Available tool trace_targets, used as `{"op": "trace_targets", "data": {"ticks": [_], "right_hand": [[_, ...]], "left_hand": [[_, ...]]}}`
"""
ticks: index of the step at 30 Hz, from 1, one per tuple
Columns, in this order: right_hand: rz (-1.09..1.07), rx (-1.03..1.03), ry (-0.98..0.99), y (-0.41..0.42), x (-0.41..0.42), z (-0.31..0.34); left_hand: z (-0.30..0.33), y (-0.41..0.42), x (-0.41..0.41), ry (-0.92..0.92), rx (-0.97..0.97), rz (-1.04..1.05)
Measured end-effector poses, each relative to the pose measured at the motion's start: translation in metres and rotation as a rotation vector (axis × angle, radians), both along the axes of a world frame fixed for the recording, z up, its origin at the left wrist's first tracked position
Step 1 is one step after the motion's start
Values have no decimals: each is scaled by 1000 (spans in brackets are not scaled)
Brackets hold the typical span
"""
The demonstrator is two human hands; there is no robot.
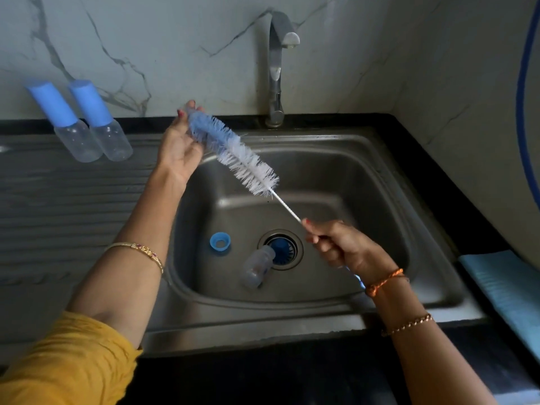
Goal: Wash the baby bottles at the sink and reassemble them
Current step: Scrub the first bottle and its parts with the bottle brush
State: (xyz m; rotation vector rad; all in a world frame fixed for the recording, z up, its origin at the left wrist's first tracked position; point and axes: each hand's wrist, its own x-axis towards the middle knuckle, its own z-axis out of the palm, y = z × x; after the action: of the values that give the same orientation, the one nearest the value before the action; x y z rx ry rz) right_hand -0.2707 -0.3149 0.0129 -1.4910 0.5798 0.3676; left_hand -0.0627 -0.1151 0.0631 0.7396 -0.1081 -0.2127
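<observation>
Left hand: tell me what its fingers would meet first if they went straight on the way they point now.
The left hand has fingers pointing up and away, so probably the marble-patterned wall behind the sink, though depth is unclear.

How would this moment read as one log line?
right hand grips bottle brush | left hand touches bristles | open bottle in sink

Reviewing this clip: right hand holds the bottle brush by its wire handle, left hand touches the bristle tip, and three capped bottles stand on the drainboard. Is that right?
Not quite. The head view shows two capped bottles on the drainboard, not three; a third, uncapped bottle lies in the sink. The rest holds: the right hand grips the bottle brush by its wire handle, and the left hand touches the bristle tip.
</observation>
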Motion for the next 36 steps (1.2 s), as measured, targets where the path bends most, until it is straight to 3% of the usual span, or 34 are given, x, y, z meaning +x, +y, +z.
{"op": "trace_targets", "data": {"ticks": [3,6,8,11,13,16,20,22,24,26,29,31,34,36], "right_hand": [[5,-12,37,-7,3,-6],[-120,-373,-204,-9,-1,-9],[-153,-730,-336,-9,-4,-10],[-256,-1260,-373,-5,-7,-9],[-338,-1365,-416,-3,-11,-6],[-370,-1264,-387,-1,-15,-2],[-107,-545,-416,-1,-16,9],[9,-212,-222,-2,-15,15],[63,-118,-57,-1,-15,17],[35,-251,-55,-1,-16,18],[-68,-512,-262,-1,-17,27],[-95,-729,-382,-6,-16,30],[-221,-1318,-369,-6,-14,27],[-296,-1488,-435,-1,-13,21]], "left_hand": [[10,1,-7,-116,-81,-124],[7,0,-12,-74,55,15],[1,0,-17,-2,131,122],[-6,-1,-27,46,255,213],[-5,-2,-33,59,297,230],[4,2,-34,33,302,186],[15,15,-27,-141,76,-32],[19,23,-27,-213,-67,-178],[17,25,-29,-214,-200,-296],[13,23,-31,-138,-138,-220],[8,18,-28,26,196,33],[6,17,-23,146,211,112],[4,16,-12,247,186,184],[2,13,-9,286,204,237]]}}
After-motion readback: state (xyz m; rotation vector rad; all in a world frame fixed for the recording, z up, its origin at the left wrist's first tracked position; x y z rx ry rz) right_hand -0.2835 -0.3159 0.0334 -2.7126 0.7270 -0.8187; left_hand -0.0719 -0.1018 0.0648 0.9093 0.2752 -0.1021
